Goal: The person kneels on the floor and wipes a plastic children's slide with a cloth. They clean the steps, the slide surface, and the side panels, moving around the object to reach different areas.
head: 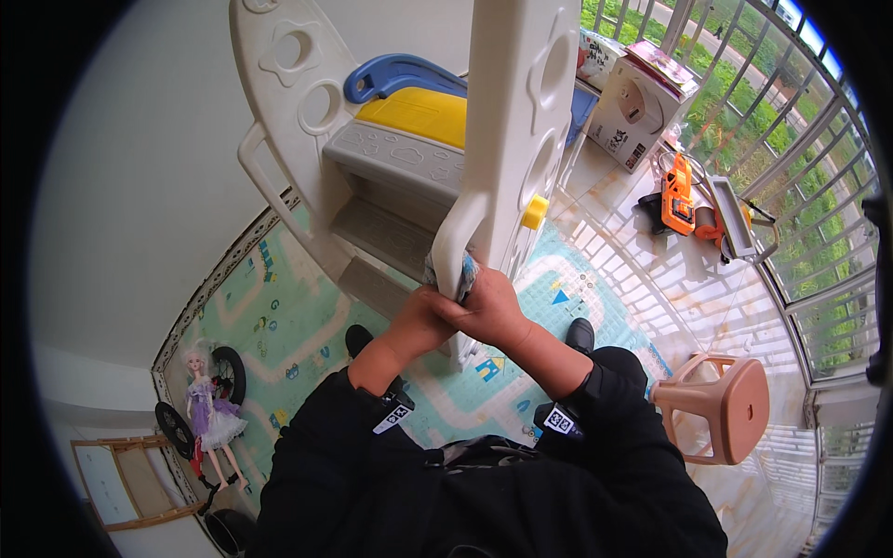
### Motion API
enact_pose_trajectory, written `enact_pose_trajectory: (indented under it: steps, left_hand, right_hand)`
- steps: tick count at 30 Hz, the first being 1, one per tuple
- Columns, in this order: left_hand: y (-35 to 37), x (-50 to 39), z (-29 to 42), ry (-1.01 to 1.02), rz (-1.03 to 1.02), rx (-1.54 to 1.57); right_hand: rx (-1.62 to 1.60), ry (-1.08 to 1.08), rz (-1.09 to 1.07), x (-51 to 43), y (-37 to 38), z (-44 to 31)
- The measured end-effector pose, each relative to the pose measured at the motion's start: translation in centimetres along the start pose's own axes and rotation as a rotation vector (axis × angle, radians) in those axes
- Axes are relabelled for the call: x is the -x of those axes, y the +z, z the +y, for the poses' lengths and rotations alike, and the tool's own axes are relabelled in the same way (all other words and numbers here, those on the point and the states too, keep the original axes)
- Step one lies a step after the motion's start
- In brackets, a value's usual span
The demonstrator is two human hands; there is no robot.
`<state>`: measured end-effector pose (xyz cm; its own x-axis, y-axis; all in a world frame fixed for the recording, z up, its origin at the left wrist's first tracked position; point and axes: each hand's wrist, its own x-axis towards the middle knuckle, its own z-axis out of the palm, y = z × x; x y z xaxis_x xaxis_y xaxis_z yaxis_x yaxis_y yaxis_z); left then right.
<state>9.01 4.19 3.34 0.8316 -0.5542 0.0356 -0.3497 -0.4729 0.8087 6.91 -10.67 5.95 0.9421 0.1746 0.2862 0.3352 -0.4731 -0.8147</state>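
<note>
A grey-white plastic play slide [502, 139] stands before me, with grey steps [391, 216], a yellow platform [418, 111] and a blue slide part behind. Both my hands meet at the lower end of its right-hand side handle [457, 244]. A bunched blue and white cloth [469, 272] is wrapped around the handle there. My right hand [492, 303] presses the cloth against the handle, its fingers partly hidden. My left hand [422, 317] lies against the right one at the handle's lower end; its fingers are mostly hidden. A yellow knob [535, 212] sticks out of the side panel.
A patterned green play mat [307, 335] lies underfoot. At right are a brown plastic stool [746, 411], an orange toy vehicle [677, 195] and a cardboard box [631, 111] by the barred window. A doll [206, 411] lies by a small wheeled toy at left.
</note>
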Motion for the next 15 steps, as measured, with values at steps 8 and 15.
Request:
enact_pose_trajectory:
  steps: [8,15]
  left_hand:
    - [-3.7,-0.8,-3.4,-0.076,-0.026,-0.014]
    - [-10.0,-2.4,-9.2,-0.064,0.061,0.054]
  right_hand:
    - [-0.138,-0.033,0.102,-3.4,4.2,-0.2]
    - [-0.154,-0.02,0.047,-9.7,8.7,-1.3]
